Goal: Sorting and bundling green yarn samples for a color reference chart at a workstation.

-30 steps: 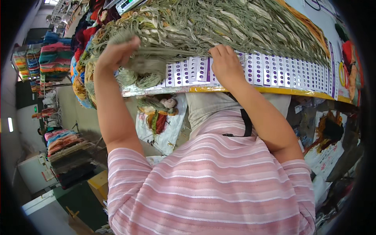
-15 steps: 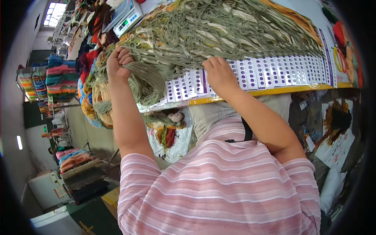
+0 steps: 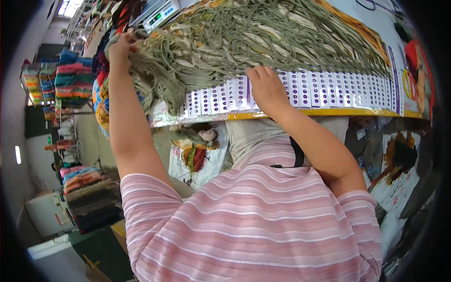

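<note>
A broad mass of grey-green yarn [image 3: 225, 47] with cream strands spreads over the table beside a row of white cards [image 3: 324, 89] with purple-marked holes. My left hand [image 3: 122, 47] is closed on strands of this yarn at the far left, near the scale, arm stretched out. A loose bundle hangs from it toward the table's near edge. My right hand [image 3: 268, 87] is curled with its fingertips closed at the yarn's lower edge, above the cards; the tips are partly hidden among the strands.
A digital scale [image 3: 162, 16] stands at the back left. Orange yarn [image 3: 352, 26] runs along the far side. Yellow tape [image 3: 324, 113] edges the table in front of me. Scissors with yellow handles [image 3: 408, 84] lie at right. Mixed yarn scraps [image 3: 195, 150] sit below the table edge.
My left hand has moved left and farther away, drawing the green yarn bundle with it. My right hand stays at nearly the same place by the cards.
</note>
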A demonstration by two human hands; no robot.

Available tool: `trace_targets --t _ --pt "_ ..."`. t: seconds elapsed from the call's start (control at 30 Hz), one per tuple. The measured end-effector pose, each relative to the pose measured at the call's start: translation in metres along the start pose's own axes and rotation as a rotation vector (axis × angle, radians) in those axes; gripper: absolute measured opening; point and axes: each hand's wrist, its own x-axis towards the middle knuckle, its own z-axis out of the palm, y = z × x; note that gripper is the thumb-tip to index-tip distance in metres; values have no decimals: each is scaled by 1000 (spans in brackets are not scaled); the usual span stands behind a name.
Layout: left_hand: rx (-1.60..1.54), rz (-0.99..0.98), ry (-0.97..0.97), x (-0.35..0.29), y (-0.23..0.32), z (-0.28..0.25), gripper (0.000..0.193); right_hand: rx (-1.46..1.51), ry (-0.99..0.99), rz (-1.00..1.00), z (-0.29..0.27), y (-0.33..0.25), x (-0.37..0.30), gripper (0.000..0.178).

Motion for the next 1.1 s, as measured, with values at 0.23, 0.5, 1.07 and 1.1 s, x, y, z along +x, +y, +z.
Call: trace_targets --t 0.23,0.5,1.07,1.1 --pt "-198 -162 -298 -163 -19 55 20 120 -80 -286 0 -26 2 30" --pt "-122 -154 -494 -255 -96 110 19 140 -216 -249 -8 -22 -12 27" --pt "-1141 -387 -832 -282 -8 95 53 887 -45 153 -72 -69 16 16" --pt "-1144 -391 -830 -283 -9 95 53 939 -166 164 -75 -70 18 18"
